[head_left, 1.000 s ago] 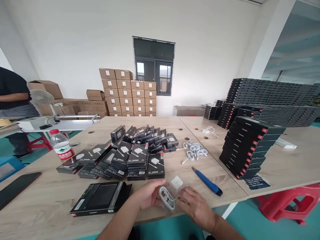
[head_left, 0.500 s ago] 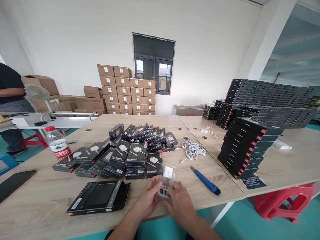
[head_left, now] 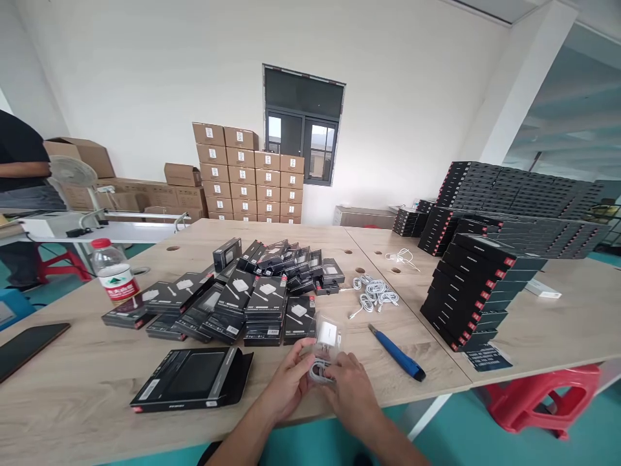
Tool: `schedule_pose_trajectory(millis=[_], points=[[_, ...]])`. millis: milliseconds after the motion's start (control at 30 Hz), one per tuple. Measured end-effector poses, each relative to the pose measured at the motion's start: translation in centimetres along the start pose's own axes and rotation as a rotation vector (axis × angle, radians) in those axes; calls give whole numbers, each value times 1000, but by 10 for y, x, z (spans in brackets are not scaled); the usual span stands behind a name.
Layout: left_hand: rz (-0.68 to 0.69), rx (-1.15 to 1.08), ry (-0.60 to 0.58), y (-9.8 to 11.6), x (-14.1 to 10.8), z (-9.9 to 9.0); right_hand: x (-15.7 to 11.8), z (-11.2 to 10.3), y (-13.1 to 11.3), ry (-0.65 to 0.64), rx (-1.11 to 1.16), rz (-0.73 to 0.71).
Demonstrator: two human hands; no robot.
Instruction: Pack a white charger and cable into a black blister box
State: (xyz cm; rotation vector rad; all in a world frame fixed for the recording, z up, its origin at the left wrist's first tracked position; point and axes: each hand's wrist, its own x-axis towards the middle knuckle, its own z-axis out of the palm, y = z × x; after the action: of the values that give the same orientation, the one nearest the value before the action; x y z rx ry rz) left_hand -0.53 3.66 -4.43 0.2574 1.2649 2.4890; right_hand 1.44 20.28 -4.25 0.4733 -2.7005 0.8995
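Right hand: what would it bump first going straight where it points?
The right hand would probably meet the coiled cable in the clear tray first, though depth there is hard to tell.

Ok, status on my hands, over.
Left grip on clear plastic tray; right grip at coiled white cable. Boxy white charger in tray. Slim blue tool to the right, not blocking.

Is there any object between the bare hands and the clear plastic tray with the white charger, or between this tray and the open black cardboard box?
Nothing visible: the left hand and right hand both touch the clear plastic tray. Between it and the open black cardboard box lie only the left hand and wood-grain tabletop.
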Motion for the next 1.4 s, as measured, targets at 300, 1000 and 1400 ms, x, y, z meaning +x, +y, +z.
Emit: schedule_pose_trajectory(millis=[300, 1000, 1400], points=[[14, -9, 2, -2, -2, 1, -1, -2, 23, 96, 559, 241], [11, -117, 120, -4, 4, 8, -1, 27, 31, 432, 184, -195], [-84, -145, 191, -7, 3, 4, 19, 25, 33, 135, 187, -447]])
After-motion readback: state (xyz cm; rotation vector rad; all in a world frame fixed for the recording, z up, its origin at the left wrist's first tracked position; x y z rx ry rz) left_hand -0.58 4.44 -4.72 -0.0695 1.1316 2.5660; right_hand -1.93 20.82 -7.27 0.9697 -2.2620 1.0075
